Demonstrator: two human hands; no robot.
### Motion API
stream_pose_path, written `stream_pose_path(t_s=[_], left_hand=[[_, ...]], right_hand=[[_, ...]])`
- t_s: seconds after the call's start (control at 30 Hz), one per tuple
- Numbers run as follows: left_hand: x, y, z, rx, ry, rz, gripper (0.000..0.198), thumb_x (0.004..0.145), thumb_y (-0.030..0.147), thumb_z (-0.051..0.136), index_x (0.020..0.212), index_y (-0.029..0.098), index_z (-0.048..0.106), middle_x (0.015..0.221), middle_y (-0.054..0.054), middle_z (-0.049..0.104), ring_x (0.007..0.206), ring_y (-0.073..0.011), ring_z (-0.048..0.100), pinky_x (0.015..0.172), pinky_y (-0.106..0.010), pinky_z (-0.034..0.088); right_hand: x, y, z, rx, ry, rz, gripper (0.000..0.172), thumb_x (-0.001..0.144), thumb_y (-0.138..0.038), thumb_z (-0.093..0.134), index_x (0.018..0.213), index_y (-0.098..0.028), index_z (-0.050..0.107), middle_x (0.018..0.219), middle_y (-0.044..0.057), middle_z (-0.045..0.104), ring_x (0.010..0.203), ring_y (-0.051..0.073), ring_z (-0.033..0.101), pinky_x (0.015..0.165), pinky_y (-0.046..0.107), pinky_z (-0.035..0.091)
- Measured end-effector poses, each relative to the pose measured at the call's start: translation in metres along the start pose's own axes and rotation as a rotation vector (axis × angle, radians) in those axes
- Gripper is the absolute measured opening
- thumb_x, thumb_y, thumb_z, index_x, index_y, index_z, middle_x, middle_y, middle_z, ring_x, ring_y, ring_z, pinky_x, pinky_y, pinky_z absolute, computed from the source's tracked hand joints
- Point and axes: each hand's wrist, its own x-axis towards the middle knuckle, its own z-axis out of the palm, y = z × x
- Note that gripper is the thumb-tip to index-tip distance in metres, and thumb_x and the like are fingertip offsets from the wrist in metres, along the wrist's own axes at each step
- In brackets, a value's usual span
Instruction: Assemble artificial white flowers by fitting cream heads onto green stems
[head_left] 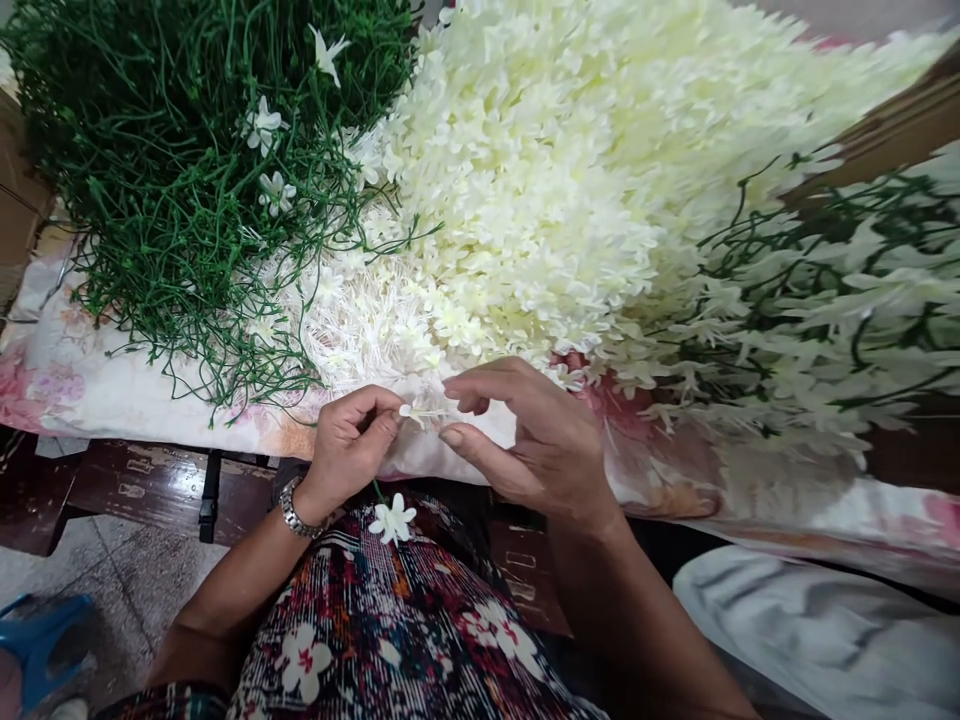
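Observation:
My left hand (351, 445) is closed in a pinch on a small white artificial flower piece (415, 411) at the table's near edge. A thin green stem runs down from that hand to a finished white flower (393, 520) over my lap. My right hand (525, 430) is right beside it, thumb and fingers curled toward the same small piece, touching its tip. A metal watch (295, 513) sits on my left wrist. Just behind the hands lies a heap of thin white stamens (360, 320).
A large pile of cream petals (570, 150) fills the middle of the cloth-covered table (90, 390). A tangle of green stems (172, 170) lies at the back left, assembled flower sprays (825, 310) at the right. A blue object (41, 630) is on the floor.

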Motion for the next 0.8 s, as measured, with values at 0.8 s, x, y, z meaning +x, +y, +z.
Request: stream_pose_path(t_s=[0.8], left_hand=[[-0.002,0.003,0.003,0.082,-0.017,0.055,0.011,0.073,0.017,0.051,0.078,0.014,0.06,0.06,0.001,0.054,0.051,-0.0065,0.045,0.048,-0.017,0.038]], right_hand=[[-0.003,0.003,0.012,-0.046,-0.109,-0.037,0.008,0.074,-0.007,0.048,0.077,-0.013,0.051,0.068,0.004,0.052,0.065,0.011,0.049,0.057,0.025,0.043]])
